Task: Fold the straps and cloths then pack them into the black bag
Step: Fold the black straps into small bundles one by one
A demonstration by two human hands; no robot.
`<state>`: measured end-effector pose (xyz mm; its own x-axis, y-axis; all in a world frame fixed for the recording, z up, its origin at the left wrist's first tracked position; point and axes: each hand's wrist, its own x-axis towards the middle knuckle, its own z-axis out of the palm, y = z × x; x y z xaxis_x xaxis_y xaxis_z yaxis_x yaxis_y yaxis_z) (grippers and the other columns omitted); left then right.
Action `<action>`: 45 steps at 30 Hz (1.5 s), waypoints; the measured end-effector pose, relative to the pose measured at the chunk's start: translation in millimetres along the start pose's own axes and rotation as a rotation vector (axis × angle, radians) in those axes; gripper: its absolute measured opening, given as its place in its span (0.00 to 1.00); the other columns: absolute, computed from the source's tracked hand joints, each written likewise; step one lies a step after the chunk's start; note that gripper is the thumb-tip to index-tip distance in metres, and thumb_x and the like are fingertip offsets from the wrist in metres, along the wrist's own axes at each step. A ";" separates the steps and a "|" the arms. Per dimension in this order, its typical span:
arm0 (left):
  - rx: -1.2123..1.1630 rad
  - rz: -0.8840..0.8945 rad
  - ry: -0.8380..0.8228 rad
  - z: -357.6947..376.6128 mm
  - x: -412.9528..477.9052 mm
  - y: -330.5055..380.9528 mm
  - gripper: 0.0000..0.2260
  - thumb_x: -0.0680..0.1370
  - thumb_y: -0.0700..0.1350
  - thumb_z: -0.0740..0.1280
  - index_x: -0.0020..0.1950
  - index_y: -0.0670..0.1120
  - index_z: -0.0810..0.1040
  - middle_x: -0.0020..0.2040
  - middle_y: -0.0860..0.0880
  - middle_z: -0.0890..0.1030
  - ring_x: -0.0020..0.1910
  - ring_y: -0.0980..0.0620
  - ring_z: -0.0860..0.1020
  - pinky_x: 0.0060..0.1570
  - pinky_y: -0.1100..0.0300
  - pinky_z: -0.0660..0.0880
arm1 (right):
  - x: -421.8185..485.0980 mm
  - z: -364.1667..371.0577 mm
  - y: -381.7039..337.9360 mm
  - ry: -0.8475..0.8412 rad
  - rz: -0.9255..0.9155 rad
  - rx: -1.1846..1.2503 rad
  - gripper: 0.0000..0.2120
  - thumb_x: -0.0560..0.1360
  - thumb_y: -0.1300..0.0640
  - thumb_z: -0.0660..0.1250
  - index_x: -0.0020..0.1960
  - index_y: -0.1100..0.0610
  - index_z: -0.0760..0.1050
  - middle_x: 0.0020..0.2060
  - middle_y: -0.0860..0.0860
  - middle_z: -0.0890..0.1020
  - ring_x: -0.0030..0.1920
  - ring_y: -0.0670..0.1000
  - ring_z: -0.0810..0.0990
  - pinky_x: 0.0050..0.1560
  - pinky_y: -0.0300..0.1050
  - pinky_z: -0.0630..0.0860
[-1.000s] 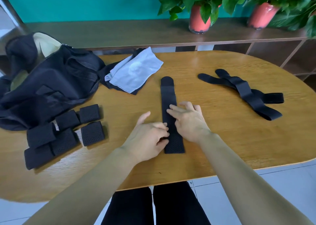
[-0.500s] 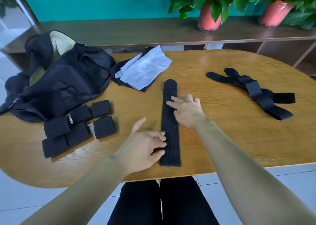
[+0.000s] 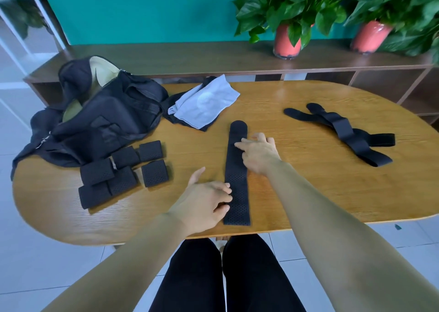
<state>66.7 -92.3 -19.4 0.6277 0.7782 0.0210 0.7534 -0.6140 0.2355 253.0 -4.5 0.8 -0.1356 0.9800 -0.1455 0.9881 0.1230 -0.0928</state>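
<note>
A long black strap (image 3: 236,176) lies flat mid-table (image 3: 308,193), running from 6 to 12 o'clock: perforated mesh, square near end, rounded far tip. The right hand (image 3: 259,154) rests on its upper half, fingers straight and spread, holding nothing. The left hand (image 3: 204,205), at the strap's 8 o'clock, bends its fingertips against the edge, thumb splayed; whether they pinch is unclear. The black bag (image 3: 102,124) slumps at 10 o'clock

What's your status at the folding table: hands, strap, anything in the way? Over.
Left hand touching near end of long strap, right hand flat on its middle. Strap unfolded, straight on table. Nothing on top of it; black bag open at left.
</note>
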 end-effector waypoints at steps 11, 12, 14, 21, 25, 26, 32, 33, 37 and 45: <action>-0.078 0.002 0.093 -2.4 -4.6 1.4 0.14 0.78 0.49 0.64 0.62 0.53 0.79 0.66 0.58 0.75 0.68 0.67 0.66 0.72 0.56 0.33 | -96.8 7.1 6.4 0.274 -0.117 0.432 0.22 0.76 0.64 0.60 0.66 0.47 0.73 0.66 0.50 0.71 0.70 0.46 0.61 0.70 0.47 0.54; -0.075 -0.001 0.092 -3.1 -5.9 1.8 0.15 0.77 0.48 0.64 0.63 0.53 0.78 0.66 0.58 0.75 0.68 0.67 0.65 0.71 0.56 0.33 | -109.9 9.3 5.9 0.237 -0.124 0.456 0.23 0.75 0.65 0.62 0.66 0.46 0.73 0.66 0.51 0.69 0.69 0.45 0.61 0.68 0.42 0.52; -0.059 -0.001 0.060 -4.6 -9.3 2.7 0.20 0.74 0.47 0.64 0.66 0.53 0.76 0.69 0.58 0.72 0.70 0.67 0.63 0.71 0.55 0.31 | -130.5 14.2 3.9 0.126 -0.130 0.490 0.28 0.72 0.64 0.64 0.68 0.44 0.71 0.67 0.47 0.65 0.68 0.42 0.59 0.65 0.37 0.49; -0.022 -0.016 -0.021 -3.1 -18.8 9.5 0.30 0.67 0.55 0.63 0.71 0.55 0.70 0.73 0.60 0.66 0.71 0.69 0.57 0.71 0.53 0.29 | -149.3 19.7 0.7 0.055 -0.163 0.344 0.35 0.68 0.56 0.68 0.73 0.44 0.62 0.65 0.36 0.61 0.58 0.36 0.50 0.63 0.35 0.52; -0.032 -0.029 0.014 -0.4 -23.3 12.5 0.28 0.69 0.56 0.67 0.70 0.55 0.71 0.72 0.60 0.66 0.71 0.70 0.57 0.69 0.57 0.26 | -148.0 31.1 5.1 0.092 -0.239 0.262 0.34 0.68 0.50 0.70 0.72 0.47 0.66 0.71 0.37 0.64 0.71 0.41 0.51 0.64 0.37 0.50; -0.036 -0.030 0.026 0.6 -23.7 12.9 0.28 0.70 0.56 0.67 0.70 0.55 0.71 0.72 0.60 0.67 0.71 0.70 0.58 0.68 0.58 0.26 | -147.9 34.8 6.2 0.101 -0.239 0.261 0.32 0.68 0.48 0.71 0.71 0.47 0.67 0.71 0.37 0.64 0.71 0.41 0.52 0.63 0.36 0.50; -0.095 -0.033 0.028 2.6 -24.9 12.1 0.29 0.70 0.65 0.69 0.68 0.54 0.73 0.70 0.60 0.70 0.70 0.68 0.60 0.71 0.54 0.30 | -142.3 43.8 10.0 0.191 -0.181 0.366 0.17 0.74 0.46 0.68 0.62 0.46 0.77 0.63 0.38 0.74 0.66 0.42 0.61 0.66 0.43 0.57; -0.117 -0.057 0.050 3.5 -23.4 11.9 0.25 0.72 0.64 0.68 0.66 0.54 0.75 0.68 0.60 0.72 0.69 0.67 0.64 0.72 0.53 0.33 | -139.5 44.2 10.1 0.209 -0.149 0.382 0.15 0.75 0.47 0.67 0.61 0.45 0.78 0.61 0.40 0.75 0.63 0.44 0.64 0.66 0.43 0.58; -0.214 -0.229 0.210 7.9 -13.0 14.2 0.10 0.78 0.55 0.64 0.42 0.52 0.77 0.36 0.54 0.79 0.43 0.57 0.76 0.70 0.48 0.52 | -128.7 40.8 6.1 0.267 -0.017 0.521 0.08 0.76 0.47 0.66 0.48 0.48 0.82 0.46 0.40 0.72 0.56 0.45 0.66 0.59 0.41 0.57; -0.355 -0.428 0.389 16.6 -2.4 20.6 0.14 0.79 0.52 0.64 0.65 0.55 0.74 0.53 0.57 0.83 0.58 0.59 0.76 0.61 0.58 0.51 | -116.6 47.4 -8.7 0.334 0.100 0.574 0.10 0.74 0.49 0.68 0.37 0.50 0.82 0.43 0.39 0.79 0.58 0.45 0.66 0.51 0.42 0.55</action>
<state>84.0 -109.1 -30.7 0.1221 0.9746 0.1878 0.7680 -0.2126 0.6042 256.7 -127.2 -28.1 0.0753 0.9895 0.1236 0.7864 0.0173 -0.6175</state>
